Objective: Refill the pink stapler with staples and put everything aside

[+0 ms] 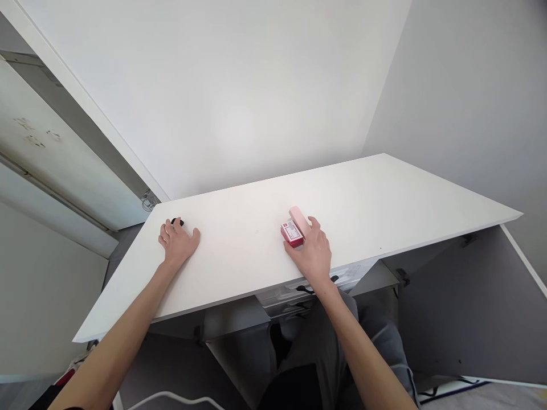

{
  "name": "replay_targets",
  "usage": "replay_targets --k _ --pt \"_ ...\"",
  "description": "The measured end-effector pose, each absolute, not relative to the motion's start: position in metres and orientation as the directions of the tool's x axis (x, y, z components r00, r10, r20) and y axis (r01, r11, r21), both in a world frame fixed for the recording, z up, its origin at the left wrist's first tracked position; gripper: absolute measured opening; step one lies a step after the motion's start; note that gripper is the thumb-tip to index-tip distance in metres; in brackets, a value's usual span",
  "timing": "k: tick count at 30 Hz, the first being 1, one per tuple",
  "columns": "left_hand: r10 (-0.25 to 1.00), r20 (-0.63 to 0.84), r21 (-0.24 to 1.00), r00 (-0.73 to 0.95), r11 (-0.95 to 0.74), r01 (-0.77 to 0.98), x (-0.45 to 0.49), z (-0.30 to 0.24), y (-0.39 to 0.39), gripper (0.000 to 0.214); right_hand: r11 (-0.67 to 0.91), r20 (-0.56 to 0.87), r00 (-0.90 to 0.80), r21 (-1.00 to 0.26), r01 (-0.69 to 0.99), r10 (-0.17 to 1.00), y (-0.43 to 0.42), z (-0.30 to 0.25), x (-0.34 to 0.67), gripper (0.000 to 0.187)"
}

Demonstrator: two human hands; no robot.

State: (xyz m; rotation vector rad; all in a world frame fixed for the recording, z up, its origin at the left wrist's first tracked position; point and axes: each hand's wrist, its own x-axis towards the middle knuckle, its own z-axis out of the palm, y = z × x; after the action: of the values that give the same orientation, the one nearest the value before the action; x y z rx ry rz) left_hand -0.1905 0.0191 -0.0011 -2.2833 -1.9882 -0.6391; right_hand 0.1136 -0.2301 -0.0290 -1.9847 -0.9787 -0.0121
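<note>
On the white desk (367, 199), my right hand (314, 250) rests with its fingers curled round a small red box (292, 234). A pink stapler (298, 219) lies right behind the box, touching my fingertips. My left hand (177, 239) lies on the desk's left part, fingers bent over a small black object (175, 221) that shows only at its tip. Both forearms reach in from the bottom of the view.
White walls rise close behind the desk and on the right. A clear plastic drawer unit (294, 293) sits under the desk's front edge above my grey-trousered legs. A gap and a window frame (72, 171) lie to the left.
</note>
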Motion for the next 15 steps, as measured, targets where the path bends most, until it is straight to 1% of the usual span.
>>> replay_targets --k 8,15 --pt "0.939 0.334 0.243 0.084 -0.172 0.955 -0.186 0.003 0.032 0.089 -0.284 0.381 0.682 -0.703 0.652 0.624 -0.229 -0.031 0.114 0.083" --pt "0.951 0.283 0.197 0.127 -0.187 0.962 -0.186 0.003 0.035 0.086 -0.285 0.373 0.686 -0.71 0.644 0.624 -0.229 -0.031 0.114 0.083"
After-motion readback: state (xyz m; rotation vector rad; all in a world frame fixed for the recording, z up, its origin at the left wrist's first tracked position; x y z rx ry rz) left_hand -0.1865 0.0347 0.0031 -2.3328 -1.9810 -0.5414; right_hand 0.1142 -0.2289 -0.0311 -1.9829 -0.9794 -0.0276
